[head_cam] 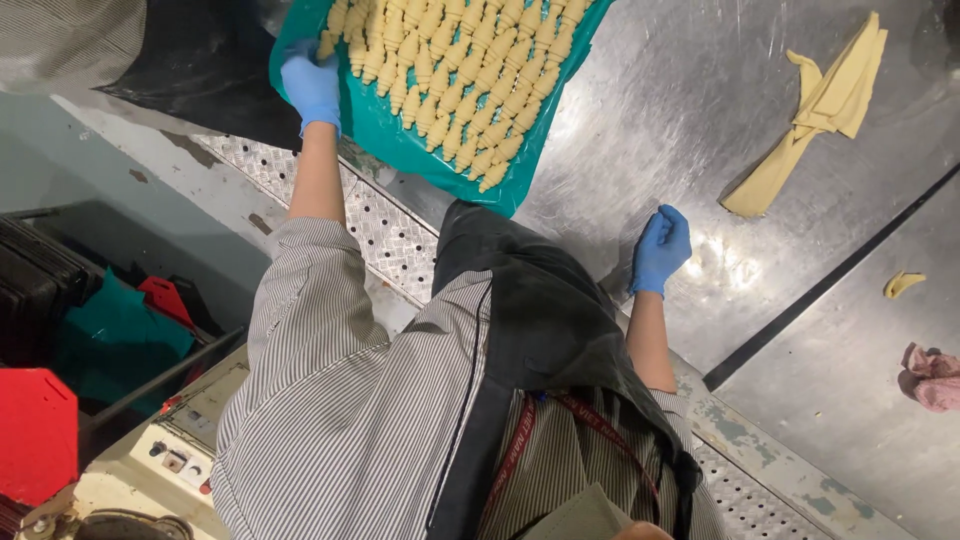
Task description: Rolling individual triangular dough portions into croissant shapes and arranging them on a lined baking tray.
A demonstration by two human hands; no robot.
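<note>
Your left hand (311,88) grips the near edge of the teal tray (400,140); its rows of shaped dough pieces (460,70) extend ahead and rightward. Your right hand (659,250) rests loosely curled, empty, on the steel table (700,120), well apart from the tray.

Your steel table (700,110) carries a teal tray (375,135) of shaped dough pieces (460,70) at its near edge, the tray's corner jutting out over the perforated strip (385,225) that runs along that edge. Well apart from the tray, you have a folded strip of dough (815,115) lying flat on the bare steel. Past the dark seam (830,275) across the top you'll find a small dough scrap (902,284), and near it a crumpled pink cloth (932,376).
</note>
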